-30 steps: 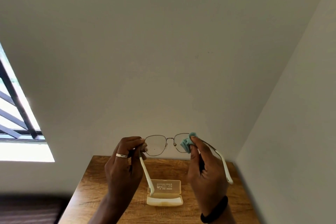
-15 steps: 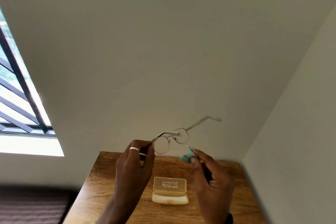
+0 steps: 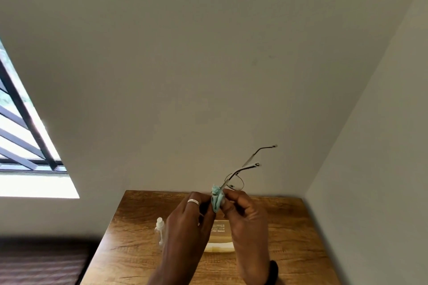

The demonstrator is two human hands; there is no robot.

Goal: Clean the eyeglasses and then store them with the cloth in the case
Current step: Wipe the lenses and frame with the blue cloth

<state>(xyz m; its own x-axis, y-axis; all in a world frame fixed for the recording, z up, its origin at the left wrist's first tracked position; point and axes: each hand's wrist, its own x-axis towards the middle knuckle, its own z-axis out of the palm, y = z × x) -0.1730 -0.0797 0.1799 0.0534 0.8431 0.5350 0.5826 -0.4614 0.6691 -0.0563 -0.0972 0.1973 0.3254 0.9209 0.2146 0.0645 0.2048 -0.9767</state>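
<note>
The thin metal eyeglasses (image 3: 240,174) are raised above the table, turned side-on, with both temples pointing up and to the right. My left hand (image 3: 187,222), a ring on one finger, grips the frame at its lower end. My right hand (image 3: 245,215) pinches the light blue cloth (image 3: 216,199) against the near lens. Below my hands the open cream case (image 3: 218,236) lies on the wooden table (image 3: 129,245), partly hidden by them.
A small clear spray bottle (image 3: 159,230) lies on the table left of my left hand. White walls close the table in at the back and right. A barred window (image 3: 20,146) is at the left, a dark surface (image 3: 39,261) below it.
The glasses have turned from facing me to side-on, temples swinging up to the right. My right hand with the cloth came back onto the lens. The view shifted, showing the spray bottle.
</note>
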